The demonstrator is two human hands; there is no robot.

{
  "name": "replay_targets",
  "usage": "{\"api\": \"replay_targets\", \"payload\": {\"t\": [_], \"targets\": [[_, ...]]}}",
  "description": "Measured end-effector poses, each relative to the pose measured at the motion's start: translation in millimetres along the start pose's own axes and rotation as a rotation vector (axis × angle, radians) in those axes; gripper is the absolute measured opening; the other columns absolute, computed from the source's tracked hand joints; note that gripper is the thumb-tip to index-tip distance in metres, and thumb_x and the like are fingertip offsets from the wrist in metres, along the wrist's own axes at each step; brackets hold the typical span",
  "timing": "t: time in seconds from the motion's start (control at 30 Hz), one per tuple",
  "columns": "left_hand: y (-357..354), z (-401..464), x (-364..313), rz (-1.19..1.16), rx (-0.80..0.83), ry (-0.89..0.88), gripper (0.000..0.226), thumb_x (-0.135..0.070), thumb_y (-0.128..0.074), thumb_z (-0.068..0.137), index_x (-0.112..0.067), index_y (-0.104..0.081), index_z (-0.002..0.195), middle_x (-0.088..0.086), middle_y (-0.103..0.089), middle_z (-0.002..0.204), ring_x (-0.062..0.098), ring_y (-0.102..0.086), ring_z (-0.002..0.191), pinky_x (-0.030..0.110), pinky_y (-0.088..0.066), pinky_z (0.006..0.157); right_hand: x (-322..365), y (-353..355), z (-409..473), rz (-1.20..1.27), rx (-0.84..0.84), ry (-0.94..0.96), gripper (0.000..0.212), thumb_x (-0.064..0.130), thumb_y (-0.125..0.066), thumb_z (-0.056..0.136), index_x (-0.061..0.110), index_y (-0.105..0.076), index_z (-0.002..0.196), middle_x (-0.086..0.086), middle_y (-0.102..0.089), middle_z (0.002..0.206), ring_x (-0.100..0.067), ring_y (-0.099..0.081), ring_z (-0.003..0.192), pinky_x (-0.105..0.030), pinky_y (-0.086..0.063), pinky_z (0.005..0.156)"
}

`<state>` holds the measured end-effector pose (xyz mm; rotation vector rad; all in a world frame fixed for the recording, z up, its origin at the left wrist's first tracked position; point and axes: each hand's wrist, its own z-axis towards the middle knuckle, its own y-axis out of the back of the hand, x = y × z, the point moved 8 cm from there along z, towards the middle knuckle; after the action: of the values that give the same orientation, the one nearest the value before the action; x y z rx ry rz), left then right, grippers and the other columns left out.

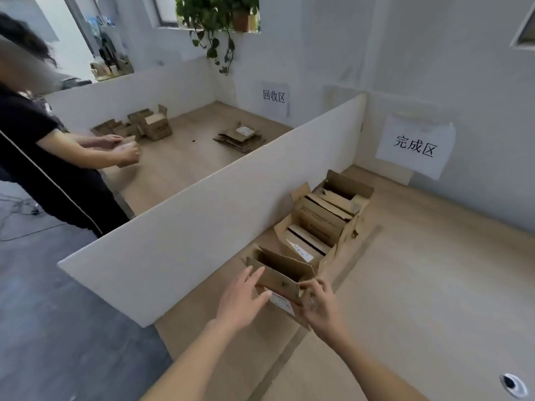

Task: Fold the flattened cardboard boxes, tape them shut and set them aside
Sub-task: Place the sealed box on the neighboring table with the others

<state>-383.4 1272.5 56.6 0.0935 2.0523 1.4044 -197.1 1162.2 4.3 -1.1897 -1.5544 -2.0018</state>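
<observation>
Setting aside: the left hand (pixel 244 299), fingers straight, presses the near face of the small open-topped brown cardboard box (pixel 282 280) while the right hand (pixel 320 306) pinches its 3 o'clock corner; lower it squarely against the white divider board (pixel 202 221), behind the row at 1 o'clock.

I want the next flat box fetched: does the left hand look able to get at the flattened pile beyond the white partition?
Probably not: the white partition stands between the left hand and the flattened pile, which lies far off.
</observation>
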Motion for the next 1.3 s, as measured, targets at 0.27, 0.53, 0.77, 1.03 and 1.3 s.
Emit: {"api": "replay_targets", "payload": {"t": [0.27, 0.53, 0.77, 1.03, 1.3], "targets": [[-66, 74, 5, 0.13, 0.188, -0.034, 0.072, -0.07, -0.037, 0.095, -0.045, -0.012, 0.157, -0.012, 0.004, 0.168, 0.018, -0.004, 0.155, 0.045, -0.022, 0.121, -50, -25, 46, -0.047, 0.019, -0.098, 0.047, 0.034, -0.082, 0.081, 0.046, -0.045, 0.107, 0.025, -0.035, 0.126, -0.002, -0.048, 0.105, -0.001, -0.038, 0.082], [-78, 130, -2, 0.259, 0.225, -0.097, 0.074, -0.064, -0.04, 0.098, -0.041, -0.004, 0.159, -0.009, 0.019, 0.166, 0.022, -0.001, 0.155, 0.047, -0.012, 0.123, -80, -32, 88, -0.079, -0.048, -0.168, 0.049, 0.024, -0.083, 0.081, 0.034, -0.049, 0.116, 0.01, -0.045, 0.136, -0.013, -0.056, 0.114, -0.018, -0.044, 0.092], [-77, 140, -1, 0.302, 0.223, -0.121, 0.074, -0.062, -0.041, 0.098, -0.041, -0.005, 0.159, -0.009, 0.016, 0.166, 0.019, 0.0, 0.155, 0.047, -0.011, 0.123, -83, -33, 86, -0.095, -0.052, -0.154, 0.06, 0.031, -0.081, 0.082, 0.045, -0.047, 0.129, 0.012, -0.036, 0.152, -0.014, -0.05, 0.129, -0.017, -0.039, 0.1], [-36, 117, -42, 0.325, 0.135, -0.207, 0.075, -0.063, -0.044, 0.097, -0.038, -0.01, 0.159, -0.007, 0.002, 0.168, 0.018, -0.004, 0.155, 0.042, -0.012, 0.123, -51, 24, 62, -0.186, -0.07, -0.1, 0.053, 0.043, -0.07, 0.089, 0.048, -0.045, 0.136, 0.022, -0.038, 0.149, -0.006, -0.044, 0.136, -0.021, -0.04, 0.106], [17, 56, -151, 0.297, 0.028, -0.419, 0.076, -0.064, -0.049, 0.095, -0.036, -0.018, 0.159, -0.004, -0.011, 0.168, 0.017, -0.013, 0.154, 0.041, -0.014, 0.124, 17, 153, -17, -0.442, -0.189, -0.208, 0.072, 0.063, -0.058, 0.089, 0.044, -0.028, 0.152, 0.015, -0.031, 0.16, -0.013, -0.035, 0.145, -0.037, -0.038, 0.114]]}}
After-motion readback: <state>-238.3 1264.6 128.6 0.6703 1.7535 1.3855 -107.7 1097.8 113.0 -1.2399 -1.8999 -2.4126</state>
